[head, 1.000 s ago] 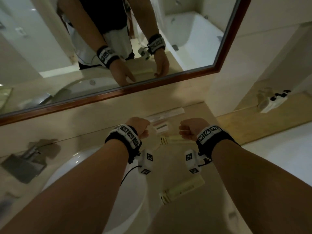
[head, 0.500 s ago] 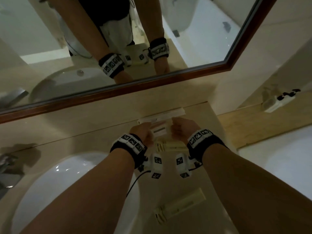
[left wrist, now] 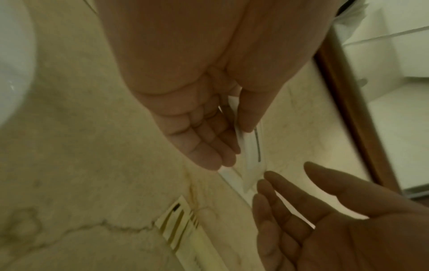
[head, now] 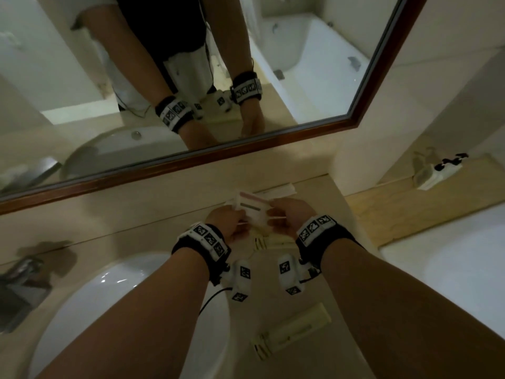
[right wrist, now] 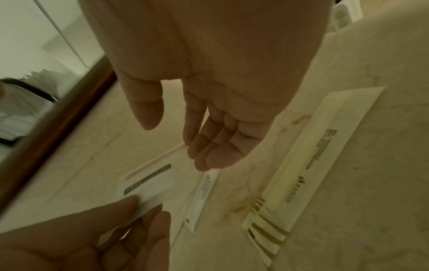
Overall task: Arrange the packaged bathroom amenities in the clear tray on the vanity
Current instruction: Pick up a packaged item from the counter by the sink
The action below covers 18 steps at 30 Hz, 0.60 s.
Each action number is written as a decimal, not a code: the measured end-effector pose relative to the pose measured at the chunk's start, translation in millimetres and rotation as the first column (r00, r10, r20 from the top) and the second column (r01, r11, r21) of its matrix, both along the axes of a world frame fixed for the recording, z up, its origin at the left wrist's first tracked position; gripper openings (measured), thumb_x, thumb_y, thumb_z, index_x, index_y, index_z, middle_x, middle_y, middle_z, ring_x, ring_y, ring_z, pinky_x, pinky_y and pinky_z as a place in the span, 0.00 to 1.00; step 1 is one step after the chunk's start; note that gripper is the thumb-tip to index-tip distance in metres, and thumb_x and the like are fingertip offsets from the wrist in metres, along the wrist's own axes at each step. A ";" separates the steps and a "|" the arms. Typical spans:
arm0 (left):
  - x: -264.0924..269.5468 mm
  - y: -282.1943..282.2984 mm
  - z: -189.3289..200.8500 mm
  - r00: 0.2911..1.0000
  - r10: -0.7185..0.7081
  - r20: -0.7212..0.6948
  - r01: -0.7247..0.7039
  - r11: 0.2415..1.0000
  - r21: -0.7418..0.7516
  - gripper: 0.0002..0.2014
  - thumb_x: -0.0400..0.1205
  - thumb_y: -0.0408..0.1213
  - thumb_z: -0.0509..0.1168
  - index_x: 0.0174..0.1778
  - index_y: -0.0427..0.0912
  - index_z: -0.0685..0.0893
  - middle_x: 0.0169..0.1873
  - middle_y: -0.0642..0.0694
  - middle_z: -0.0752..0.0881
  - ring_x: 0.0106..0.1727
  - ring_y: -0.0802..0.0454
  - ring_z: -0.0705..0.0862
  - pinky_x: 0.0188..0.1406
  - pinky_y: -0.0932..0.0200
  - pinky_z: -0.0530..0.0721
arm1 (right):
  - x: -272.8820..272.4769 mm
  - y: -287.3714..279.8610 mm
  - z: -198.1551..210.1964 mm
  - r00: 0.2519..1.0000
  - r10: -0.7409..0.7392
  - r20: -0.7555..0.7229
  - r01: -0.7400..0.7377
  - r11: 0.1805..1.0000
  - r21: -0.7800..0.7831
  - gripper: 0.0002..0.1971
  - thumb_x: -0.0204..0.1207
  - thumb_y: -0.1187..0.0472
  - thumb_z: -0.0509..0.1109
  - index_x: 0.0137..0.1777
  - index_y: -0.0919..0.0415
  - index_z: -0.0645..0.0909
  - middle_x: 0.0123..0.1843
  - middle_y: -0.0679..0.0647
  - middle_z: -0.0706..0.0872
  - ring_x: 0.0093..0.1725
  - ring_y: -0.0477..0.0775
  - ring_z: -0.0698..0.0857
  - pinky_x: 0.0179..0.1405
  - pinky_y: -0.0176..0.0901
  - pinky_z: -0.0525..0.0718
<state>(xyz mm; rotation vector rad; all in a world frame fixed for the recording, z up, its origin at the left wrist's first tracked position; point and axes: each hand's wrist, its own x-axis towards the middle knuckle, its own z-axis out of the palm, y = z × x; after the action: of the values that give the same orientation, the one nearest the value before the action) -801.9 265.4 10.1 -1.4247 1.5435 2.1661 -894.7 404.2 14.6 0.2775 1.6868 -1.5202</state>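
Note:
My left hand [head: 235, 223] pinches a small white packet [head: 252, 208] between thumb and fingers, just above the vanity near the mirror; the left wrist view shows it edge-on [left wrist: 249, 144]. My right hand [head: 284, 214] is beside it with relaxed fingers [right wrist: 209, 146] and holds nothing; its fingertips [left wrist: 267, 183] nearly touch the packet's end. A thin white packet [right wrist: 203, 196] and a cream striped packet [right wrist: 311, 165] lie on the counter under the hands. I cannot make out the clear tray.
Another cream packet [head: 292, 336] lies near the counter's front edge. A long white packet [head: 278, 190] lies against the back wall. The white basin [head: 117, 310] is at the left, with the faucet [head: 21, 280] beyond it. A wood-framed mirror [head: 191, 157] hangs above.
Both hands moved away from me, toward the back wall. The left hand has lifted the small white packet off the counter, and the right hand has come up beside it.

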 end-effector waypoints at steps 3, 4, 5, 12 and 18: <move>21.8 -9.7 26.7 0.996 0.040 -0.085 -0.042 0.999 -0.017 0.03 0.88 0.32 0.62 0.52 0.42 0.81 0.41 0.41 0.87 0.39 0.45 0.86 0.46 0.47 0.86 | 10.1 -3.9 23.8 0.996 0.018 -0.088 -0.023 0.998 -0.051 0.10 0.79 0.58 0.73 0.54 0.63 0.86 0.43 0.57 0.86 0.35 0.57 0.84 0.31 0.47 0.80; 32.5 -14.1 36.9 0.992 0.053 -0.112 -0.055 0.998 -0.019 0.03 0.88 0.32 0.62 0.52 0.42 0.81 0.41 0.41 0.87 0.40 0.45 0.86 0.46 0.47 0.86 | 16.8 -7.8 33.4 0.993 0.032 -0.110 -0.040 0.997 -0.072 0.09 0.79 0.58 0.73 0.54 0.63 0.86 0.43 0.57 0.86 0.35 0.56 0.84 0.31 0.47 0.79; 42.6 -18.5 45.7 0.988 0.063 -0.140 -0.066 0.998 -0.015 0.03 0.87 0.33 0.63 0.54 0.42 0.81 0.42 0.41 0.88 0.40 0.45 0.86 0.44 0.48 0.86 | 23.8 -12.6 42.2 0.990 0.048 -0.131 -0.060 0.994 -0.089 0.09 0.79 0.59 0.73 0.55 0.63 0.86 0.43 0.57 0.87 0.35 0.57 0.84 0.31 0.47 0.79; 138.1 -67.1 107.0 0.944 0.122 -0.306 -0.145 0.988 -0.054 0.08 0.85 0.33 0.66 0.59 0.40 0.81 0.44 0.41 0.88 0.40 0.45 0.87 0.39 0.52 0.86 | 93.8 -84.0 104.2 0.951 0.209 -0.227 -0.257 0.943 -0.211 0.04 0.78 0.63 0.74 0.50 0.61 0.83 0.43 0.61 0.87 0.31 0.58 0.83 0.27 0.43 0.77; 256.0 -123.6 141.2 0.918 0.229 -0.324 -0.280 0.952 -0.123 0.09 0.84 0.32 0.68 0.59 0.36 0.82 0.35 0.43 0.89 0.25 0.53 0.86 0.36 0.53 0.86 | 187.2 -163.7 136.8 0.875 0.380 -0.301 -0.460 0.846 -0.270 0.12 0.77 0.63 0.76 0.58 0.66 0.87 0.40 0.59 0.88 0.28 0.55 0.82 0.24 0.42 0.75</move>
<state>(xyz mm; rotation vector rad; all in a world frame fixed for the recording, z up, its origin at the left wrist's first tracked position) -545.9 141.8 151.3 -1.4660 1.7642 2.5706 -707.6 240.5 151.4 -0.4527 1.4994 -1.5021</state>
